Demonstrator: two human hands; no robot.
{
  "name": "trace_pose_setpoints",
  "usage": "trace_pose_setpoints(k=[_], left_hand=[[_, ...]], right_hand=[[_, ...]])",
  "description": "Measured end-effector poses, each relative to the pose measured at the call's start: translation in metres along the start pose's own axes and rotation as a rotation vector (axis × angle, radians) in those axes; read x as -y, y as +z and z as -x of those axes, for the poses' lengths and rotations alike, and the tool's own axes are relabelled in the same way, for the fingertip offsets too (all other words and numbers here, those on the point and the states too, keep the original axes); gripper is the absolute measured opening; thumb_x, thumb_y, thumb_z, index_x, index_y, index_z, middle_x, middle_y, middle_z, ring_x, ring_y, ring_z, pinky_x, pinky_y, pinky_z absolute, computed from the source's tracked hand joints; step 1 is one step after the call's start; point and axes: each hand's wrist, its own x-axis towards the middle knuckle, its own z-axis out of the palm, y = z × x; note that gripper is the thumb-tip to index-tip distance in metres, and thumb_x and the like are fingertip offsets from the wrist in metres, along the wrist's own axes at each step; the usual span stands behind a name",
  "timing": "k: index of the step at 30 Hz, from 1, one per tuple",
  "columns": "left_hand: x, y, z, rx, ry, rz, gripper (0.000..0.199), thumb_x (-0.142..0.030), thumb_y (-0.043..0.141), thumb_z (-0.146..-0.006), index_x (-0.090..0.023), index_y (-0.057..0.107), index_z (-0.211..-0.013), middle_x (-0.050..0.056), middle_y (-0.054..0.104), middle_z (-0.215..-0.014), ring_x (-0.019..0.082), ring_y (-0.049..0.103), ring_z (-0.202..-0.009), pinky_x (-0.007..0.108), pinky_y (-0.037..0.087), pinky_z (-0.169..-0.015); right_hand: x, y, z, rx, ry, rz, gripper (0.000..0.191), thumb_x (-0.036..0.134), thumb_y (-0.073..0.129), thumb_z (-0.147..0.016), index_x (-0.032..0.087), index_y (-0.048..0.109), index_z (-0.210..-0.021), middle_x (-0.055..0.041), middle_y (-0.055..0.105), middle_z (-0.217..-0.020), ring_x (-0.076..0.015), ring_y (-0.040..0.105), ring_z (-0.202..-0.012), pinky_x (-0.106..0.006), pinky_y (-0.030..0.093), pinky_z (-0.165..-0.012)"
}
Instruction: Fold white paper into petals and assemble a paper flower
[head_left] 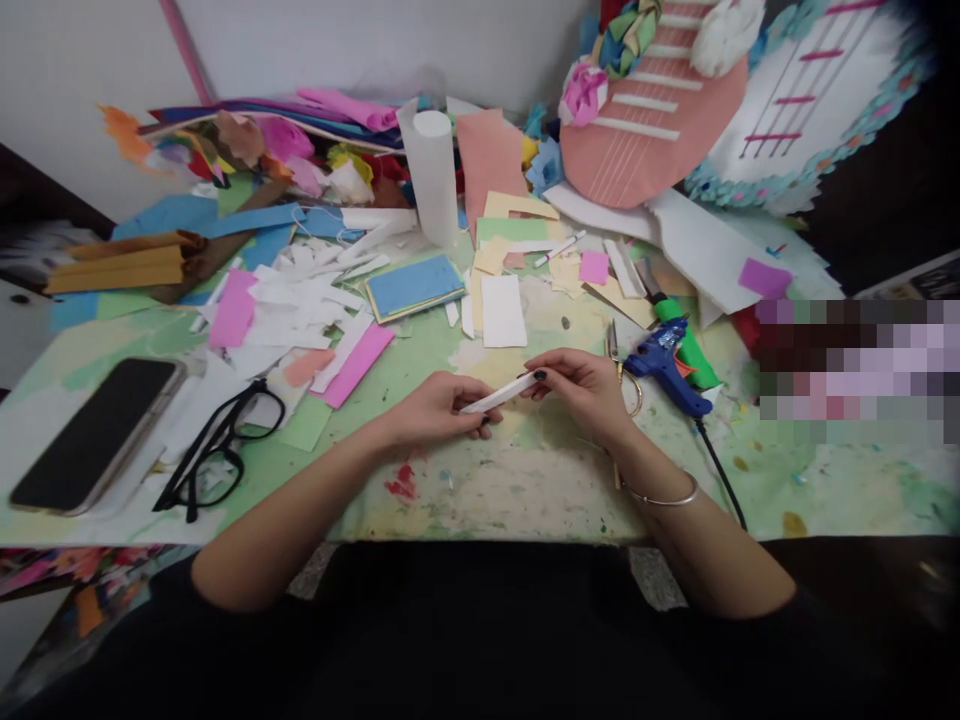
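Note:
Between my two hands, just above the paint-stained table (495, 490), is a narrow white paper strip (501, 395), tilted up to the right. My left hand (442, 408) pinches its lower left end with closed fingers. At the upper right end, the thumb and fingers of my right hand (577, 385) are closed on it. A white paper rectangle (504, 312) lies flat beyond the strip. Beside my right hand are scissors (634, 392) with gold handles, partly hidden by the wrist, and a blue glue gun (664, 365).
Black glasses (217, 450) and a phone (97, 435) lie at left, near piled white paper scraps (300, 285). A blue-topped paper stack (416, 287) and an upright white roll (433, 180) stand further back. Guitar-shaped paper cutouts (652, 130) lean at the back right.

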Motion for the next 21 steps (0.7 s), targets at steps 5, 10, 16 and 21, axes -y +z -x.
trace_pose_setpoints(k=[5,10,16,21], left_hand=[[-0.002,0.000,0.002,-0.080,0.085,0.161,0.030,-0.026,0.066,-0.083,-0.010,0.067,-0.108,0.012,0.074,-0.090,0.014,0.070,-0.065,0.023,0.060,-0.060],[-0.007,-0.004,0.008,-0.213,0.241,0.188,0.036,-0.029,0.066,-0.083,-0.006,0.065,-0.111,0.011,0.075,-0.080,0.017,0.072,-0.066,0.025,0.061,-0.061],[-0.005,-0.006,0.013,-0.204,0.291,0.108,0.031,-0.032,0.061,-0.087,-0.009,0.067,-0.107,0.010,0.075,-0.075,0.016,0.072,-0.063,0.025,0.061,-0.063],[-0.004,-0.004,0.013,-0.150,0.280,0.122,0.029,-0.031,0.061,-0.087,-0.009,0.067,-0.104,0.009,0.074,-0.074,0.017,0.073,-0.064,0.026,0.062,-0.063]], right_hand=[[0.001,-0.002,0.000,-0.032,-0.010,-0.039,0.025,0.038,0.074,-0.075,0.016,0.071,-0.086,-0.0041,0.073,-0.066,-0.0155,0.070,-0.059,-0.028,0.059,-0.058],[0.000,-0.010,0.004,-0.045,0.004,-0.036,0.026,0.037,0.074,-0.076,0.016,0.070,-0.091,-0.0056,0.075,-0.072,-0.0170,0.071,-0.064,-0.030,0.059,-0.063],[0.029,-0.007,0.001,0.163,-0.133,0.461,0.025,0.033,0.074,-0.076,0.020,0.073,-0.098,-0.0067,0.075,-0.098,-0.0206,0.070,-0.093,-0.035,0.053,-0.086],[0.049,0.018,-0.004,0.299,-0.258,0.697,0.015,0.024,0.067,-0.082,0.021,0.074,-0.095,-0.0044,0.076,-0.089,-0.0170,0.069,-0.081,-0.027,0.050,-0.072]])
